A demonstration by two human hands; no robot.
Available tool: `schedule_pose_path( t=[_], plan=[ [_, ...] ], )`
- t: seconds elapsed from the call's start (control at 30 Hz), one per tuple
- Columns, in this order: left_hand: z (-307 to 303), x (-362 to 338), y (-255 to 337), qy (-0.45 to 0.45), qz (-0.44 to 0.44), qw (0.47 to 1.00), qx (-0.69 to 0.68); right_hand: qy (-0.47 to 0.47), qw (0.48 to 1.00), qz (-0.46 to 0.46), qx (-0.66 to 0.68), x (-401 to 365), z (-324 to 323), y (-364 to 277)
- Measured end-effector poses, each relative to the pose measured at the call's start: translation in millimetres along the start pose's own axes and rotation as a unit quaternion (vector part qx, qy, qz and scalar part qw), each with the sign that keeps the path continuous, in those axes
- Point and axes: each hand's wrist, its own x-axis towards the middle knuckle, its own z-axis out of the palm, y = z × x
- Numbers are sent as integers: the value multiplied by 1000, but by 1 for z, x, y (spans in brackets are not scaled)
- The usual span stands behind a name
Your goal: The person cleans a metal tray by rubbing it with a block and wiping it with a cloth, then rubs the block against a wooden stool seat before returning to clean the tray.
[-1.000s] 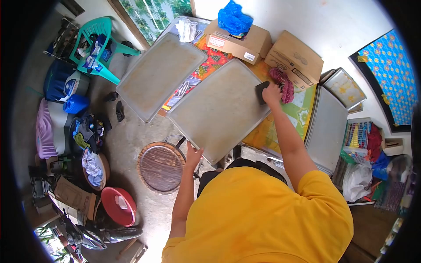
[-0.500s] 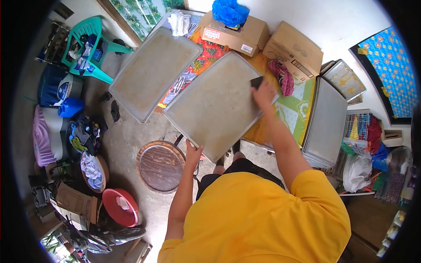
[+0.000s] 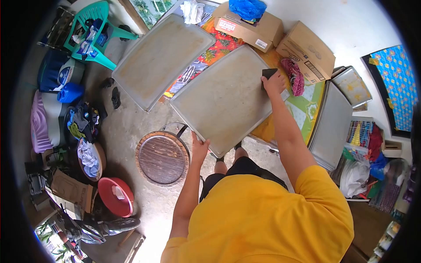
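My right hand (image 3: 274, 83) is closed on a small dark block (image 3: 269, 75), which lies against the right part of a large grey metal tray (image 3: 223, 96). My left hand (image 3: 200, 147) grips the near left edge of the same tray, thumb along the rim. The tray rests partly on the covered table and juts out toward my body. To its left lies a second metal tray (image 3: 162, 59), with brownish marks on its surface.
A round wooden stool (image 3: 162, 158) stands below the tray, left of my legs. Cardboard boxes (image 3: 307, 51) and a pink cloth (image 3: 293, 76) sit behind on the table. Stacked trays (image 3: 332, 125) are at right; a red basin (image 3: 115, 197) and green chair (image 3: 93, 33) at left.
The view has shifted somewhat. My right hand and the dark block have moved a little up along the tray's right side. My left hand stays on the near edge.
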Motion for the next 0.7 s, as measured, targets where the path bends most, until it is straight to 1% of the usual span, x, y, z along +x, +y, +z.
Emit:
schedule_pose_path(
  t=[0.03, 0.1, 0.13, 0.17, 0.2, 0.23, 0.27, 0.33, 0.4, 0.43, 0.5, 0.53, 0.57, 0.6, 0.63, 0.67, 0.7],
  plan=[
    [0, -1, -1, 2, -1, 1000, 13, -19, 998, -56, 14, -13, -3, -13],
    [-1, 0, -2, 5, 23, 1000, 6, -56, 984, -167, 40, -68, -3, -56],
    [1, 0, -4, 7, 34, 999, 1, -153, 963, -215, 60, -105, -11, -80],
    [3, -4, -2, 4, 24, 1000, -4, -208, 922, -315, 85, -147, -13, -92],
    [3, -6, 4, 2, 16, 1000, -7, -210, 897, -375, 98, -189, -17, -96],
    [2, -6, 7, 1, 9, 1000, -9, -211, 868, -435, 112, -214, -18, -99],
    [2, -6, 7, 9, 15, 1000, -16, -175, 893, -399, 114, -204, -8, -100],
    [3, -8, 4, 25, 24, 999, -29, -103, 934, -321, 116, -154, 21, -97],
    [2, -5, -4, -2, 32, 998, -49, -34, 978, -187, 80, -82, 10, -101],
    [1, -4, -4, -16, 37, 997, -60, -55, 978, -189, 72, -77, 6, -107],
    [0, -6, 1, -3, 32, 999, -43, -93, 975, -192, 56, -73, 2, -120],
    [3, -7, 5, 3, 29, 999, -37, -117, 959, -249, 73, -97, 19, -126],
    [6, -8, 5, 1, 29, 999, -44, -142, 938, -305, 87, -137, 34, -132],
    [6, -8, 5, 0, 29, 998, -49, -152, 909, -375, 101, -185, 18, -138],
    [3, -8, 6, -1, 30, 998, -50, -161, 875, -441, 117, -215, 3, -142],
    [1, -6, 0, -5, 28, 999, -20, -151, 882, -430, 120, -213, 5, -143],
    [1, -7, 2, -3, 30, 999, -26, -141, 889, -418, 122, -208, 8, -143]
  ],
)
